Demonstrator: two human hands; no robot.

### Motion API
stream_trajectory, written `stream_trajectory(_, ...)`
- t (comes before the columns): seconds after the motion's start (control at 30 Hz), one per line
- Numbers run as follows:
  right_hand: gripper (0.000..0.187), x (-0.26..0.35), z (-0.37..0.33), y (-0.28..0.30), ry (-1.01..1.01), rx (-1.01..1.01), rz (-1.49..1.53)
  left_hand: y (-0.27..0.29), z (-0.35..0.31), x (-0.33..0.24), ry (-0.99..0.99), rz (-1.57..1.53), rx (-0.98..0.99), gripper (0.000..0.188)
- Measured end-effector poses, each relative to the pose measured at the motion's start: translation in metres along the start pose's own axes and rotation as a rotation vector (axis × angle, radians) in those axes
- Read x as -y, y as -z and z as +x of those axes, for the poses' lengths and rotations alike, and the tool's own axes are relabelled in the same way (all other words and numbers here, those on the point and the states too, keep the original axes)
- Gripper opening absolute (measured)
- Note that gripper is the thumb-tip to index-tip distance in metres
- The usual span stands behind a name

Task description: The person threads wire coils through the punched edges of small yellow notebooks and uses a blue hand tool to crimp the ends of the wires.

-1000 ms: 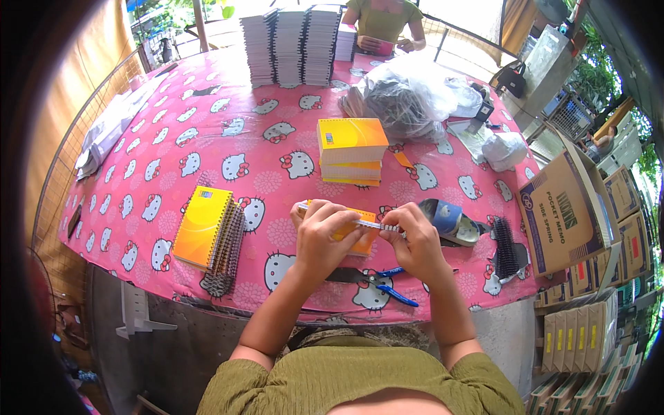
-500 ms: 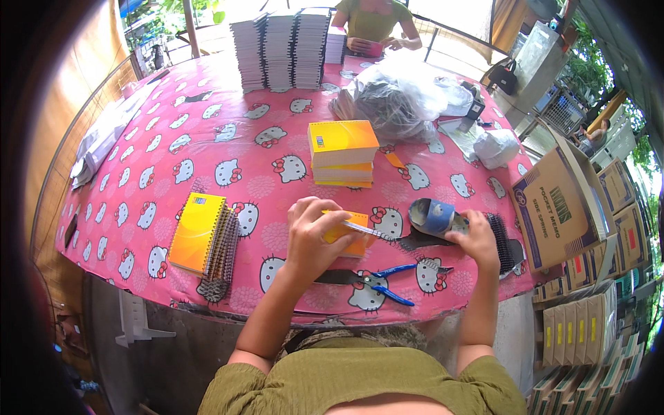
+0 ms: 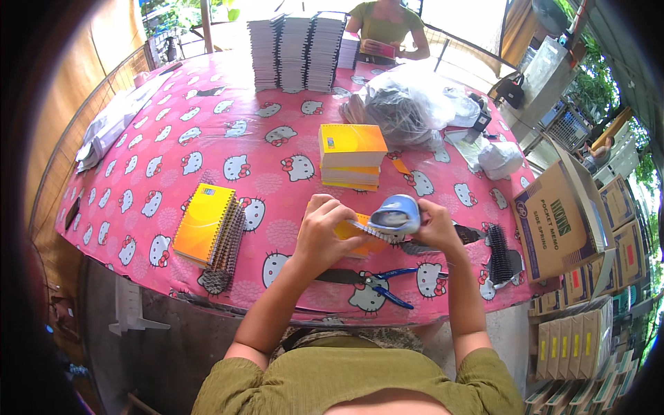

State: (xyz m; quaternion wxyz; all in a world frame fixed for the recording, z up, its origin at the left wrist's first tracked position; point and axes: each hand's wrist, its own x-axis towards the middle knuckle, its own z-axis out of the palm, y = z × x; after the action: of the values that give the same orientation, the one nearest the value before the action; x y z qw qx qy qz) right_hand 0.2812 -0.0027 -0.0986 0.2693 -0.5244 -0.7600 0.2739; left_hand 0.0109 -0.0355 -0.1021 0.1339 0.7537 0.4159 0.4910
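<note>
I see a long bench point(image 3: 173, 166) under a pink cloth printed with white cartoon cats, and I place everything else by it. Left of the bench runs a wire mesh fence point(image 3: 83, 131) backed by tan sheeting. Below its near edge lies a grey concrete floor point(image 3: 173, 346) in shade. Beyond its far end, strong daylight pours in past green foliage point(image 3: 173, 10) and a wooden post point(image 3: 206, 24). Right of the bench, brown cardboard cartons point(image 3: 560, 221) stand stacked, with a white wire crate point(image 3: 567, 124) further back.
</note>
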Motion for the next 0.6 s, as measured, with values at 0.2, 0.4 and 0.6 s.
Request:
stream_trajectory(0.2, 0.036, 0.011, 0.017, -0.004, 0.033, 0.014, 0.183, 0.002, 0.001, -0.002, 0.060, -0.054, 0.004, 0.043)
stream_trajectory(0.4, 0.026, 0.030, 0.026, -0.008, 0.170, 0.104, 0.733, 0.011, -0.001, 0.006, 0.172, -0.134, -0.143, 0.047)
stream_trajectory(0.6, 0.031, 0.050, 0.044, -0.008, 0.059, 0.127, 0.579, 0.007, -0.018, 0.028, 0.435, -0.697, -0.223, 0.038)
